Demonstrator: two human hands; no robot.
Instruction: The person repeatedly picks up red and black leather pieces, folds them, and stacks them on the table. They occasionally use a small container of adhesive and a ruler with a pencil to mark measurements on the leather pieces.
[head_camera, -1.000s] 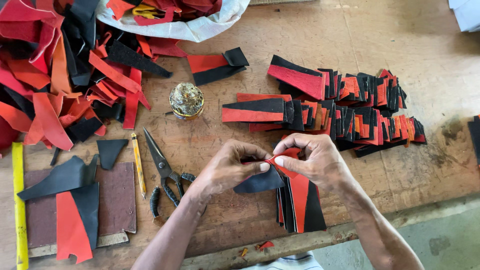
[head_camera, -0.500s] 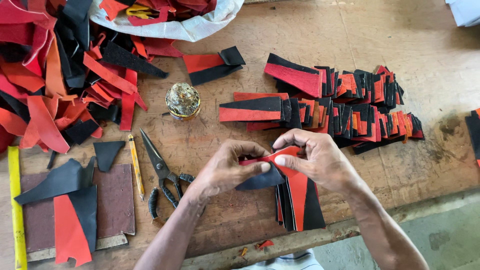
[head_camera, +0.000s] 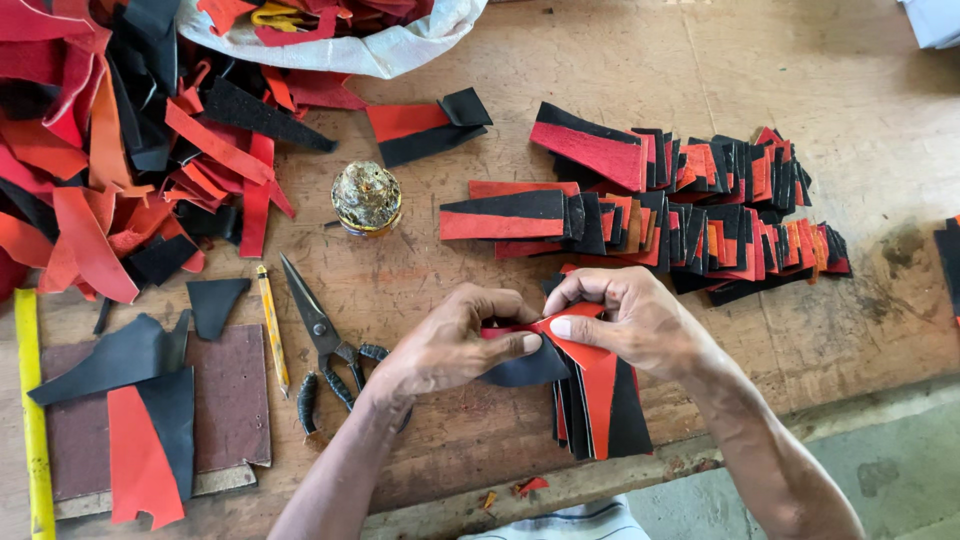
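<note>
Both hands pinching one red-and-black leather piece over the wooden workbench (head_camera: 640, 60).

Left hand (head_camera: 450, 345) and right hand (head_camera: 630, 320) grip the curved red and black leather piece (head_camera: 535, 358) between thumbs and fingertips, just above a small stack of matching cut pieces (head_camera: 600, 400) near the bench edge. Black-handled metal scissors (head_camera: 322, 340) lie just beside the left wrist; a yellow pencil (head_camera: 272, 328) lies beyond them.

The tabletop (head_camera: 620, 60) is rough, worn, stained bare wood. The red and black pieces (head_camera: 690, 200) stacked far right look like matt leather, some faces suede-rough. Near left, the scissors (head_camera: 318, 330) show dull metal blades and cord-wrapped handles.
</note>
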